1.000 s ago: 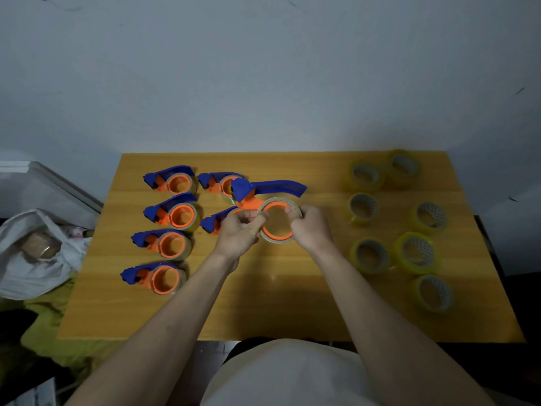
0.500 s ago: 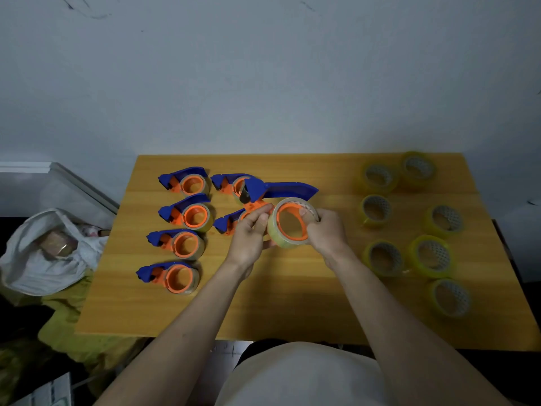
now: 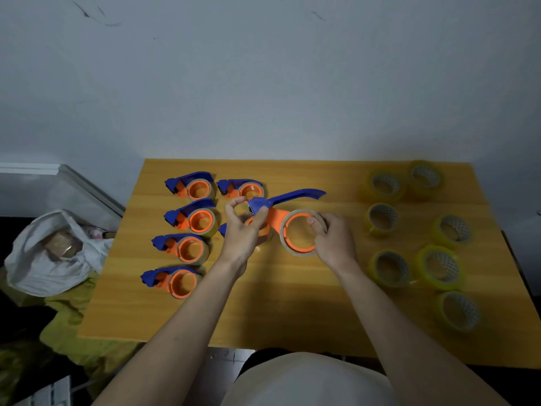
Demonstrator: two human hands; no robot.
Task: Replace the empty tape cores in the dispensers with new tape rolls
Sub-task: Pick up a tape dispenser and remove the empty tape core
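Note:
A blue and orange tape dispenser (image 3: 288, 197) is held open above the middle of the wooden table (image 3: 292, 303), its blue handle pointing right. My left hand (image 3: 244, 230) pinches its blue front end. My right hand (image 3: 332, 240) grips the pale, nearly empty tape core (image 3: 285, 230) around the dispenser's orange hub, thumb on the ring's upper edge. Several closed dispensers (image 3: 190, 218) with orange hubs lie in rows on the left. Several new yellow tape rolls (image 3: 439, 266) lie scattered on the right.
A white plastic bag (image 3: 49, 256) with a brown roll inside sits left of the table on yellow-green cloth. A grey wall rises just behind the table. Bare wood lies along the near edge.
My left hand has shifted from the ring up to the dispenser's blue front end. The ring has moved right and turned to face me more fully, still in my right hand.

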